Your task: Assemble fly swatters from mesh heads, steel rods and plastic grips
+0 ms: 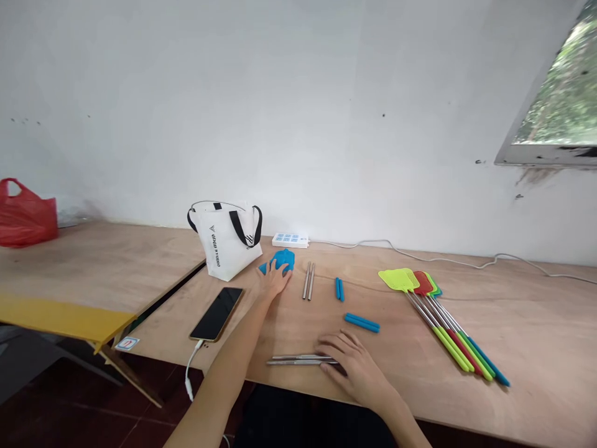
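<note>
My left hand (275, 281) reaches out with fingers spread over blue fly swatter heads (283, 258), touching them; how many lie there is partly hidden. My right hand (352, 364) is near the table's front edge, its fingers and thumb closed around the right ends of some metal rods (293, 360), which lie sideways. Two more metal rods (308, 281) lie side by side, pointing away from me. To their right are two short blue handle tubes (339, 289). Another pair of blue tubes (362, 322) lies just beyond my right hand.
Several whole fly swatters (448, 323) are fanned out on the right. A phone (217, 314) with a white cable and a white bag (228, 246) stand left. Behind are a power strip (290, 240) and its cord. A red bag (28, 214) sits on the other table.
</note>
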A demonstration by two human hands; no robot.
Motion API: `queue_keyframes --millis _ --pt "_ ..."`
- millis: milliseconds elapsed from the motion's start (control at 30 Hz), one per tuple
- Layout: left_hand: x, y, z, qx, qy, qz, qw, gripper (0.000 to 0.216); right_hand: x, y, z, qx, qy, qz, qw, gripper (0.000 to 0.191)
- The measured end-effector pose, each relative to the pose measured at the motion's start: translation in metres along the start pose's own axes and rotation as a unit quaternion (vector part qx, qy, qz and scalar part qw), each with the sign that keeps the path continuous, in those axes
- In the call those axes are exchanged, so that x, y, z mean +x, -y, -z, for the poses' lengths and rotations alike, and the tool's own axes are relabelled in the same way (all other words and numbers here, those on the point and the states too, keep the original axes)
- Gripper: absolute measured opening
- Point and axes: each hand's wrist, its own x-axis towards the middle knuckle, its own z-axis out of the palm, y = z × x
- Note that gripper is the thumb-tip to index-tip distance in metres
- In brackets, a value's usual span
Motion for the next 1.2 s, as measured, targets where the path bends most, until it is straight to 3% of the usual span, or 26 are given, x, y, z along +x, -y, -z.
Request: queue_keyframes --millis 167,333,533,833,967,1200 --pt "-0.01 -0.003 0.002 0.003 -0.051 -0.024 0.998 0.039 0.0 -0.004 -0.001 -0.001 -0.007 0.004 1.0 0.037" --pt "-0.029 -0.003 0.004 -0.017 -0.047 -0.01 0.999 0.036 0.0 -0.005 -0.002 -0.008 -0.01 0.001 1.0 0.036" --pt "-0.072 -0.003 0.011 -0.015 -0.045 -0.052 0.998 0.026 -0.002 -0.007 -0.005 -0.026 -0.023 -0.026 0.999 0.034" --pt "-0.142 0.015 0.026 0.005 -0.008 -0.144 0.99 0.033 -0.002 -0.012 -0.014 -0.042 -0.065 -0.053 0.996 0.037" --pt "-0.144 0.015 0.027 -0.013 -0.011 -0.162 0.987 0.041 -0.003 -0.013 -0.015 -0.047 -0.067 -0.048 0.996 0.037" --pt "-0.112 -0.005 0.018 -0.051 -0.01 -0.213 0.976 0.05 -0.003 -0.013 -0.015 -0.052 -0.069 -0.046 0.995 0.037"
